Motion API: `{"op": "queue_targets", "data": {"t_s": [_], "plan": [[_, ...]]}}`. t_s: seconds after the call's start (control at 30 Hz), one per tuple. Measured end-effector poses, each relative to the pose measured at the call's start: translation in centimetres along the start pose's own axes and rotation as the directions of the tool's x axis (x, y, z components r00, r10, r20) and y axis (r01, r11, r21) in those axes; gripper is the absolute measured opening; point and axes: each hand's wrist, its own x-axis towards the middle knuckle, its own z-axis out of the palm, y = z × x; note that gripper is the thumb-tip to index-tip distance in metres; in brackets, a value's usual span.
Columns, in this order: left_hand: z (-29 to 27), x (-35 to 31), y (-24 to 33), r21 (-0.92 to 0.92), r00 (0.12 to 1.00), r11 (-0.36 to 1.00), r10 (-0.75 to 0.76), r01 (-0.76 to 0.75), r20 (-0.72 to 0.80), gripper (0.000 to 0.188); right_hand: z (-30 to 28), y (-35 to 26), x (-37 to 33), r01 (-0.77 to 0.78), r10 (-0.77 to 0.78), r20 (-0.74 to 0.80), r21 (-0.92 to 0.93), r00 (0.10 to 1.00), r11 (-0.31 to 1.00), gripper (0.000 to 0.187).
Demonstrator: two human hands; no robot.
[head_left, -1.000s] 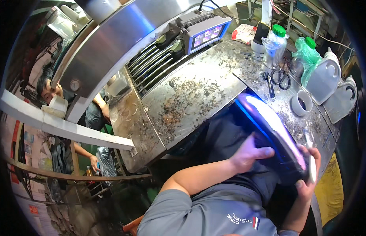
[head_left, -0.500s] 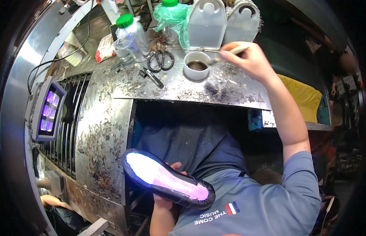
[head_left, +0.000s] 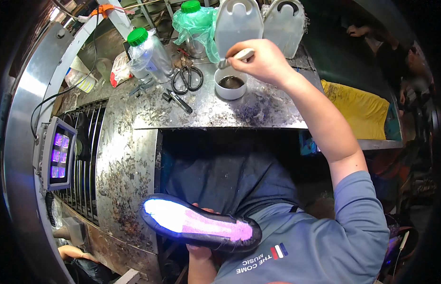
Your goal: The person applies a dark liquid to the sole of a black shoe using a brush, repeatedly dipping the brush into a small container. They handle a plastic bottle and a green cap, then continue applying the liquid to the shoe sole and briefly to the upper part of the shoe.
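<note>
A black shoe upper (head_left: 220, 241) lies sole side up in my left hand (head_left: 203, 208), which grips it from beneath; fingertips show past its far edge and the palm is hidden. The pale sole face glows white at the toe and pink toward the heel. Over the bench, my right hand (head_left: 265, 61) pinches a brush (head_left: 244, 55) with a pale handle. Its bristles hang just above the far rim of a white cup (head_left: 230, 93), which holds dark liquid.
Left of the cup lie black-handled scissors (head_left: 187, 81) and a black marker (head_left: 180, 102). Green-capped jars (head_left: 155, 57) and translucent jugs (head_left: 239, 26) line the back. A violet-lit lamp (head_left: 59, 154) stands at left beside a grille. Yellow cloth (head_left: 355, 111) lies at right. Another person's arm (head_left: 76, 253) shows lower left.
My right hand has carried the brush leftward, from the cup's right rim to above its far side, and turned it. The shoe upper has tilted slightly, its toe end lower in view.
</note>
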Motion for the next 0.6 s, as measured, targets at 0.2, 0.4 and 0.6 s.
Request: {"op": "queue_targets", "data": {"t_s": [0.2, 0.4, 0.6], "plan": [[-4.5, -1.5, 0.8, 0.613, 0.967, 0.785, 0.213, -0.087, -0.136, 0.091, 0.3, 2.2, -1.9, -0.021, 0.072, 0.213, -0.231, 0.974, 0.973, 0.025], [-0.3, 1.6, 4.1, 0.890, 0.791, -0.142, 0.414, -0.433, 0.451, 0.063, 0.2, 1.4, -2.8, 0.090, -0.079, -0.115, 0.102, 0.990, 0.991, 0.025], [5.1, 5.6, 7.5, 0.530, 0.643, -0.652, 0.084, -0.542, 0.761, 0.035, 0.1, 2.9, -5.8, 0.052, -0.046, -0.027, 0.344, 0.999, 0.938, 0.025]]}}
